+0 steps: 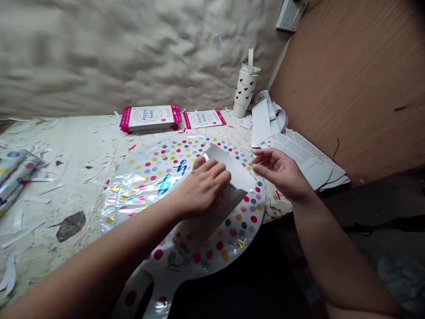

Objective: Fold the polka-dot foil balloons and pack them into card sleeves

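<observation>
A flat, clear-edged foil balloon [229, 248] with coloured dots and blue lettering lies across the table's front edge, its tail hanging toward me. Over its middle, my left hand [207, 184] is closed on a white paper card [241, 173], which looks folded and tilts down to the right. The fingers cover part of the card and of the lettering. To the right of the card, my right hand [280, 173] is held just above the balloon's edge, thumb and fingers apart with nothing between them.
Pink-edged printed packs [151, 116] are stacked at the back, beside a single pack [205, 118]. A white tumbler [245, 91] with hearts stands near crumpled paper strips [265, 115]. Printed sheets [302, 153] lie at right by a wooden board [358, 88]. Folded dotted foil [16, 170] lies at left.
</observation>
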### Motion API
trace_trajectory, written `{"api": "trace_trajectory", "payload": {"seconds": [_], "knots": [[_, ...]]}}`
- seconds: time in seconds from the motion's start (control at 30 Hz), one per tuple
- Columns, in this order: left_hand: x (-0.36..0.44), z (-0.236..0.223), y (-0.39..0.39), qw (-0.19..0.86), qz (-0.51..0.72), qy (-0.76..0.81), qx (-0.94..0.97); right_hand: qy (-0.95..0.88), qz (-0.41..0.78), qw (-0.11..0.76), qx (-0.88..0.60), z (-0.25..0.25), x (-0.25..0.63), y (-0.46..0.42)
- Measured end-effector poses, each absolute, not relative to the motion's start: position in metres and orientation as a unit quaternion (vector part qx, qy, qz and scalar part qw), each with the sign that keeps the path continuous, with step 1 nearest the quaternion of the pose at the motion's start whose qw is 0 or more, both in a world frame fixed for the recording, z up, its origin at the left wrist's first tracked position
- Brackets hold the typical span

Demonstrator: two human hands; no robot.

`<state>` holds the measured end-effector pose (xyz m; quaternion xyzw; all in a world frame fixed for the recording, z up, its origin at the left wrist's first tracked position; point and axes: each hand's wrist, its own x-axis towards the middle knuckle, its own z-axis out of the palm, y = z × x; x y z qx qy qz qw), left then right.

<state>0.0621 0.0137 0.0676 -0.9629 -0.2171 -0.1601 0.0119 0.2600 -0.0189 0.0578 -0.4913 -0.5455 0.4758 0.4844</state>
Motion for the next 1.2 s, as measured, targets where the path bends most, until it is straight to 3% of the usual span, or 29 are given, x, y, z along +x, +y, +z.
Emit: {"api": "trace_trajectory", "payload": {"seconds": [0.1, 0.2, 0.3, 0.37, 0.43, 0.6, 0.73, 0.83, 0.9, 1.03, 1.2], "knots": [[0.051, 0.087, 0.005, 0.07, -0.266, -0.268, -0.923, -0.541, 0.509, 0.519, -0.423, 0.055, 0.242, -0.032], [0.035, 0.097, -0.007, 0.096, -0.457, -0.326, -0.822, -0.51, 0.5, 0.575, -0.399, 0.052, 0.225, -0.039], [0.019, 0.092, -0.015, -0.07, -0.545, -0.367, -0.75, -0.501, 0.496, 0.604, -0.371, 0.055, 0.218, -0.035], [0.015, 0.081, -0.019, -0.223, -0.503, -0.362, -0.753, -0.512, 0.515, 0.581, -0.368, 0.058, 0.212, -0.031], [0.015, 0.069, -0.022, -0.311, -0.476, -0.358, -0.74, -0.525, 0.526, 0.558, -0.369, 0.057, 0.205, -0.029], [0.012, 0.068, -0.029, -0.411, -0.513, -0.364, -0.66, -0.551, 0.495, 0.559, -0.372, 0.06, 0.2, -0.03], [-0.002, 0.083, -0.031, -0.51, -0.466, -0.413, -0.593, -0.583, 0.472, 0.543, -0.376, 0.075, 0.214, -0.017], [-0.011, 0.075, -0.029, -0.602, -0.37, -0.446, -0.55, -0.626, 0.478, 0.442, -0.429, 0.076, 0.22, 0.005], [-0.013, 0.059, -0.029, -0.655, -0.323, -0.467, -0.497, -0.66, 0.395, 0.385, -0.509, 0.065, 0.218, 0.015], [-0.009, 0.024, -0.041, -0.709, -0.293, -0.507, -0.394, -0.782, 0.191, 0.336, -0.488, 0.035, 0.198, 0.001], [-0.002, 0.014, -0.054, -0.703, -0.314, -0.514, -0.378, -0.85, 0.175, 0.297, -0.398, 0.018, 0.174, -0.032]]}}
